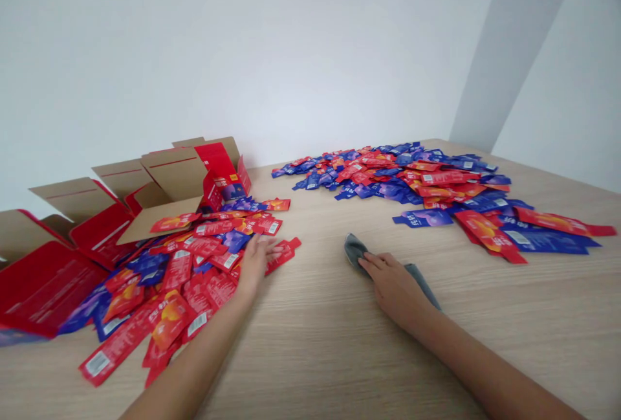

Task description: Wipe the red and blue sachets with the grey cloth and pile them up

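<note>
My right hand (394,285) grips a dark grey cloth (356,250) against the tabletop, its fingers bent over the bunched front part. Another stretch of the cloth trails out behind the hand on its right side. My left hand (257,263) rests at the right edge of the left heap of sachets (213,287), its fingers stretched out toward the right. A red sachet (286,253) sticks out from beneath those fingers; I cannot tell whether they press on it. The heap mixes red and blue flat sachets, some showing white barcodes.
Several open red cardboard boxes (101,226) with raised brown flaps stand along the left, behind the left heap. A larger heap of red and blue sachets (388,174) spreads across the back and right of the light wooden table (310,349). A pale wall (310,51) rises behind.
</note>
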`<state>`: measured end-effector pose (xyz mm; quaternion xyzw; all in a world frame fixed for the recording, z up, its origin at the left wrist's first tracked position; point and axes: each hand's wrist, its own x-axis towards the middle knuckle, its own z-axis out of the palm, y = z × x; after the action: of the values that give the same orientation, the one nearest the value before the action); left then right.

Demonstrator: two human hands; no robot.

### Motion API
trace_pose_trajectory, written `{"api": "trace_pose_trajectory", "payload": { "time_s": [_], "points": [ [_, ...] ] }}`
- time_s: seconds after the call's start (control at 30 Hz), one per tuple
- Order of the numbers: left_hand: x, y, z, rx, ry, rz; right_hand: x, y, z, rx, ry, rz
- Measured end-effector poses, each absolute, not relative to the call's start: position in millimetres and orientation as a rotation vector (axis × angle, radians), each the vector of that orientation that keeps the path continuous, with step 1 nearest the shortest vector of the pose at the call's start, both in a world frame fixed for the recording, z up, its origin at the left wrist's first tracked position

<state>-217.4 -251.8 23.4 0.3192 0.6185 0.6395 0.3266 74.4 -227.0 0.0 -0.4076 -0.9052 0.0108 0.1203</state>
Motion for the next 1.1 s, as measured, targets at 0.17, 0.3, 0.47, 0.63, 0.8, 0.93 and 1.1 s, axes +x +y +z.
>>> {"api": "trace_pose_trajectory", "payload": {
  "time_s": [0.17, 0.3, 0.47, 0.63, 0.8, 0.93, 1.1],
  "points": [
    [-93.1, -176.4, 9.6, 1.539, 1.665, 1.092, 71.9, -235.9, 6.5, -1.187, -2.654, 0.176],
    [-1.5, -123.1, 13.8, 2.21, 1.515, 0.676, 73.3, -234.4, 4.6, -1.161, -2.626, 0.253],
    [59.2, -82.6, 9.7, 2.45, 1.46, 0.518, 73.2, -230.4, -7.8, -1.1, -2.537, 0.197],
    [60.1, -73.8, 2.9, 2.504, 1.512, 0.475, 74.9, -230.9, -3.8, -1.088, -2.53, 0.234],
    [1.2, -96.5, 8.0, 2.442, 1.66, 0.482, 77.7, -233.1, 7.0, -1.065, -2.547, 0.35],
    [-74.4, -127.0, 15.5, 2.277, 1.822, 0.488, 79.6, -229.0, 1.3, -1.033, -2.509, 0.402],
    [-146.8, -187.4, 18.3, 1.83, 1.887, 0.653, 82.0, -219.2, -3.1, -0.969, -2.141, 0.393]
  ]
}}
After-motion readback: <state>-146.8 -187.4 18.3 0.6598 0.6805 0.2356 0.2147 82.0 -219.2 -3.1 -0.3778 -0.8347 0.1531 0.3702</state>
